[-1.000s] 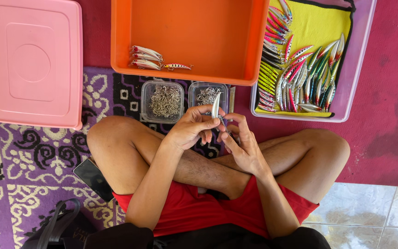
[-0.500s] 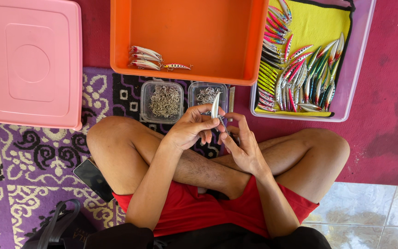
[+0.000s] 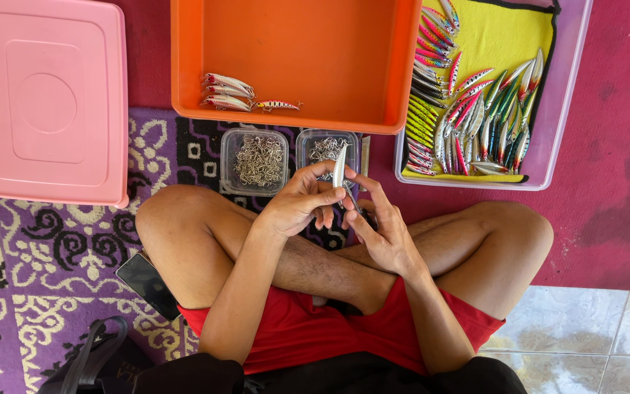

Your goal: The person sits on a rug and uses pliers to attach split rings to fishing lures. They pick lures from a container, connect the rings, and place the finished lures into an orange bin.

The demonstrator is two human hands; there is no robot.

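Observation:
I sit cross-legged on a patterned rug. My left hand (image 3: 293,210) holds a slim silver fishing lure (image 3: 340,165) upright by its lower end. My right hand (image 3: 382,235) is right beside it, fingertips at the lure's lower end, pinching a small dark tool (image 3: 359,212) against it. Both hands hover over my shins. Just beyond them stand two small clear tubs, one with metal hooks (image 3: 254,160), one with small metal fittings (image 3: 320,148). The lure partly hides the second tub.
An orange bin (image 3: 293,121) ahead holds several finished lures (image 3: 229,91). At the right, a clear tray (image 3: 557,149) lined in yellow is packed with several coloured lures (image 3: 475,117). A pink lidded box (image 3: 45,102) lies left. A phone (image 3: 147,284) and black bag (image 3: 100,357) sit by my left knee.

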